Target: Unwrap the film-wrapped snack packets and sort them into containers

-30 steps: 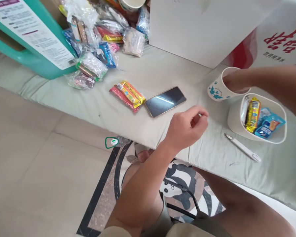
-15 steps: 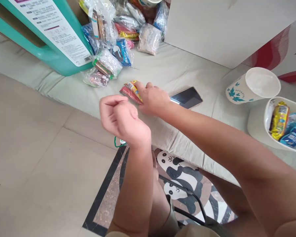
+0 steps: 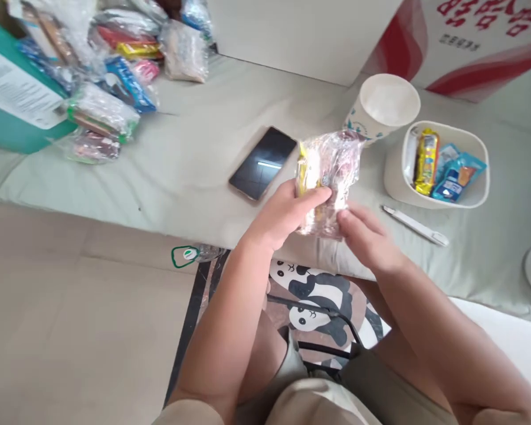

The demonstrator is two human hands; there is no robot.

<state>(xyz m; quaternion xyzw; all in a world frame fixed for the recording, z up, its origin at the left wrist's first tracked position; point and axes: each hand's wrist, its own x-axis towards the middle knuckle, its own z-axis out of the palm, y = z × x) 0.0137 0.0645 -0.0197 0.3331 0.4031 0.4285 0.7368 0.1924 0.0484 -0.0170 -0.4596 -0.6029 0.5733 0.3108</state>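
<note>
Holding a shiny, clear, rectangular plastic packet (image 3: 328, 168)
The left hand (image 3: 284, 213) is grasping its left side, the right hand (image 3: 368, 237) its lower right.

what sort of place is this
Probably an indoor room, perhaps a home or small shop; the view does not settle which. It shows a cloth-covered surface, a heap of wrapped snacks and a panda pattern on the floor.
</note>
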